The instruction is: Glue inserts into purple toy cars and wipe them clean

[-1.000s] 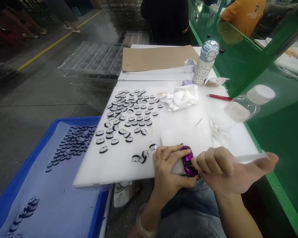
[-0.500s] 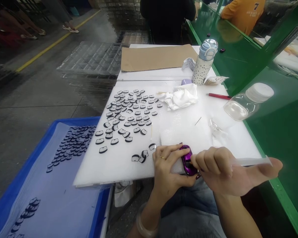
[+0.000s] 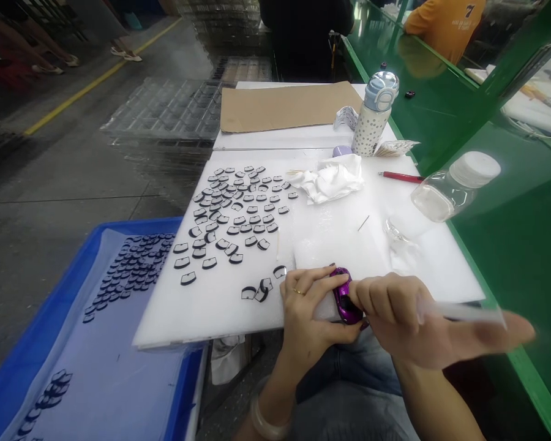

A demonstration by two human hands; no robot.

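A small purple toy car (image 3: 349, 313) is held near the front edge of the white table mat. My left hand (image 3: 305, 318) grips it from the left, with fingers along its far side and thumb at the near end. My right hand (image 3: 401, 309) is curled closed, its fingertips against the dark opening in the car's top. A translucent whitish strip (image 3: 471, 312) sticks out of that fist to the right, beside the outstretched thumb; its other end is hidden. Left of my hands lie a few loose curved black-rimmed clear pieces (image 3: 249, 293).
Many similar pieces (image 3: 232, 231) cover the mat's left half; more lie in a blue tray (image 3: 96, 236). Behind are a white cloth (image 3: 333, 180), dotted bottle (image 3: 370, 130), red pen (image 3: 400, 177), clear jar (image 3: 441, 199) and cardboard (image 3: 289, 107). Other people sit beyond.
My right hand has turned slightly, its thumb and the strip tipping a little lower and farther right. My left hand keeps its hold on the toy car. The whole view has shifted slightly.
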